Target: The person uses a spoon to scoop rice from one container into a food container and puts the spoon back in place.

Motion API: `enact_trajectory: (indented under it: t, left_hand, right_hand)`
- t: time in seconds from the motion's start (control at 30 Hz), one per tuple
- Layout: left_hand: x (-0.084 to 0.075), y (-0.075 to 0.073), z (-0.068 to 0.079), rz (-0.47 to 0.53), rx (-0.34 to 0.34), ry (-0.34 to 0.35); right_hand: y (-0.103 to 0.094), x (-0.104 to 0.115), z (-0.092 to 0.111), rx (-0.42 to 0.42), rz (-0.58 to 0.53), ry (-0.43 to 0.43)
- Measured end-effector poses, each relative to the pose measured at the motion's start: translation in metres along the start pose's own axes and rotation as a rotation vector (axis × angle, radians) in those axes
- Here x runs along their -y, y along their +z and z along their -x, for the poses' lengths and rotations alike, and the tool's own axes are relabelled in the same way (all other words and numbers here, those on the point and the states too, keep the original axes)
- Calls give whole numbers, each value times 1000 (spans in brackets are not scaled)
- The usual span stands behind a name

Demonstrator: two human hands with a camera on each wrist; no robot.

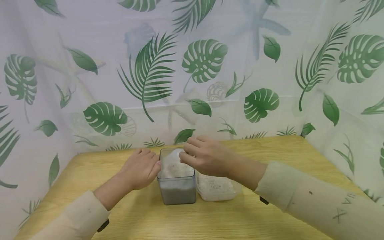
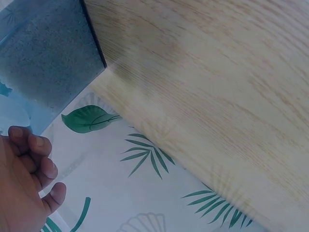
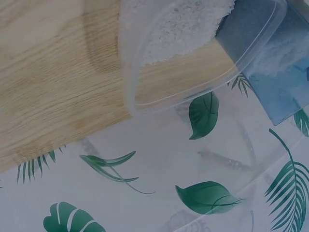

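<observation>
A blue-grey see-through bin point(image 1: 180, 193) stands on the table, partly filled with white rice point(image 2: 34, 63). My right hand point(image 1: 207, 155) is over its right rim, fingers curled around a pale scoop point(image 1: 177, 154) that is mostly hidden by the bin and hand. The scoop's rounded white side point(image 2: 12, 113) appears above the rice in the left wrist view. My left hand point(image 1: 139, 168) is right at the bin's left rim, fingers loosely bent with nothing between them. Beside the bin sits a clear plastic tub point(image 1: 220, 196) with rice in it; the right wrist view does not show my hand.
The wooden table point(image 1: 120, 213) meets a leaf-print curtain point(image 1: 210, 110) along its back edge. The same curtain hangs at both sides. The tub stands close against the bin's right side, under my right forearm.
</observation>
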State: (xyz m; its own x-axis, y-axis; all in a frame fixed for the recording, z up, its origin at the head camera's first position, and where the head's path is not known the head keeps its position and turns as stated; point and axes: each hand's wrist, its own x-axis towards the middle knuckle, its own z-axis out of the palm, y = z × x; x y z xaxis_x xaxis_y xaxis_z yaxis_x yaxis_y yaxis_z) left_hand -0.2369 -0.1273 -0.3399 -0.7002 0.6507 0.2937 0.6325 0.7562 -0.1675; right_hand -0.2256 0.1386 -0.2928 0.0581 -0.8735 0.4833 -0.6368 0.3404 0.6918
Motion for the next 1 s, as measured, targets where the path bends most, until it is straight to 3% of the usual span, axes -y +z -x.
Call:
enact_trajectory:
  t: [0.17, 0.53, 0.83, 1.0]
  left_hand:
    - [-1, 1, 1, -12, 3, 13]
    - [0, 0, -2, -26, 7, 19]
    - [-1, 2, -2, -23, -10, 11]
    - [0, 2, -1, -29, -34, 16]
  right_hand:
    - [2, 5, -3, 114, 53, -29]
    - [16, 10, -15, 413, 153, 126]
    - [15, 4, -19, 545, 74, 115]
    - [9, 5, -21, 577, 20, 160]
